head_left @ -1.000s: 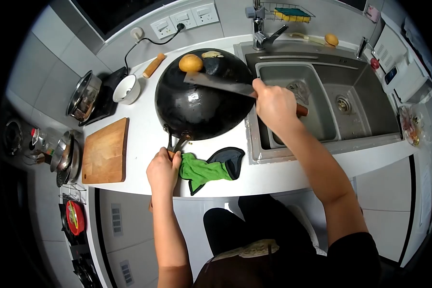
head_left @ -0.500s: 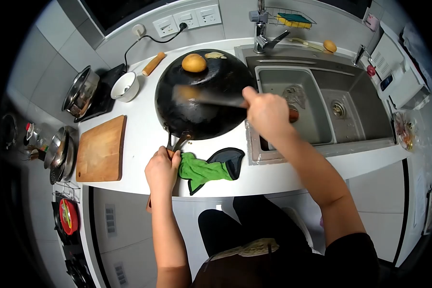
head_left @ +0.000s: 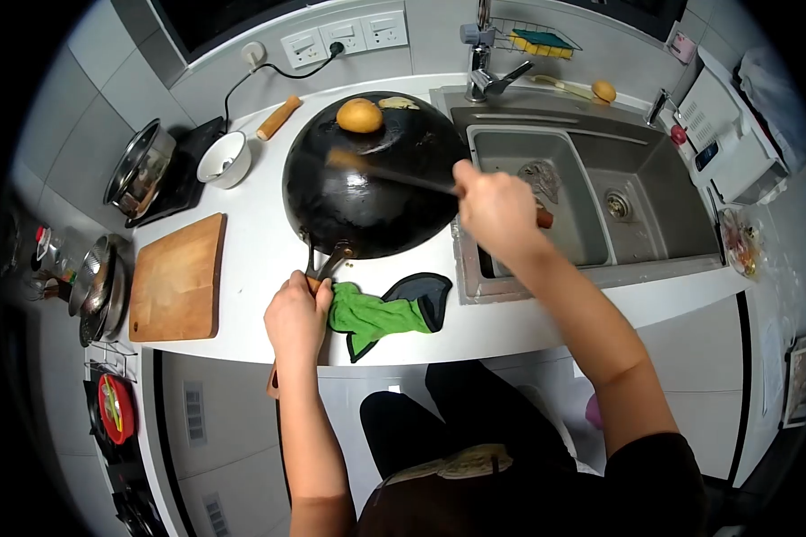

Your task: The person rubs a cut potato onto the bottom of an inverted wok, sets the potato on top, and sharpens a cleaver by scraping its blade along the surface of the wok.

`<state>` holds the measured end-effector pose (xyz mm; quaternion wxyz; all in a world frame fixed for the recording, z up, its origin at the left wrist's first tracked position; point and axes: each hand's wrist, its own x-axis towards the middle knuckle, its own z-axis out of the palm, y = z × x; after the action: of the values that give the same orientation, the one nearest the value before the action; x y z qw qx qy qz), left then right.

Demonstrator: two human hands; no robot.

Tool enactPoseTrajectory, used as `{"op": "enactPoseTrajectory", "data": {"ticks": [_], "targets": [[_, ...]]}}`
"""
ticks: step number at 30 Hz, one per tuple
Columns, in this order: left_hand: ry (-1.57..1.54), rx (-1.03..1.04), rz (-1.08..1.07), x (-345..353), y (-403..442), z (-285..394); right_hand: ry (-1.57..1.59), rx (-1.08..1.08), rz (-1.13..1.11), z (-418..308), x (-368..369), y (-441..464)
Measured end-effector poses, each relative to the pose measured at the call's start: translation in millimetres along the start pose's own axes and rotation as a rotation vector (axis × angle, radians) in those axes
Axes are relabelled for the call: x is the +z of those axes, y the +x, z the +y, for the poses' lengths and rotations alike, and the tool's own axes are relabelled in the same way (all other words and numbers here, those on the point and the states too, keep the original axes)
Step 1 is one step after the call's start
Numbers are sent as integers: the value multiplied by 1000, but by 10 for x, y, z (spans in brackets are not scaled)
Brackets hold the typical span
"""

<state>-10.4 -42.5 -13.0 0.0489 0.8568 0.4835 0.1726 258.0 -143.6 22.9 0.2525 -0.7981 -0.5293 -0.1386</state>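
Bottom up on the counter lies a dark wok, its handle pointing towards me. My left hand is closed around that handle. My right hand grips a knife by its handle; the blade reaches left over the wok and is partly blurred, with an orange-brown patch near its tip. On the upper part of the wok rest a round yellow-orange item and a thin pale piece. A green and grey cloth lies just right of my left hand.
A wooden cutting board, a white bowl and a wooden roller are to the left. A double sink with a faucet is on the right. Pots and strainers stand at the far left.
My right hand has moved slightly left and down with the knife, whose blade now lies lower on the wok. My left hand keeps its grip. The whole view has shifted slightly.
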Motion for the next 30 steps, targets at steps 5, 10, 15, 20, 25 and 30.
{"op": "enactPoseTrajectory", "data": {"ticks": [5, 10, 15, 20, 25, 30], "targets": [[12, 9, 13, 20, 2, -24, -50, 89, 54, 191, 36, 73], [34, 19, 16, 25, -1, -42, -38, 321, 84, 650, 75, 161], [25, 9, -17, 2, 3, -39, 392, 353, 233, 751, 136, 188], [22, -12, -22, -32, 6, 13, 1338, 613, 5, 804, 96, 153], [11, -26, -19, -16, 6, 19, 1409, 652, -37, 995, 149, 163], [36, -53, -43, -36, 11, 54, 1084, 662, -15, 1309, 81, 202]]}}
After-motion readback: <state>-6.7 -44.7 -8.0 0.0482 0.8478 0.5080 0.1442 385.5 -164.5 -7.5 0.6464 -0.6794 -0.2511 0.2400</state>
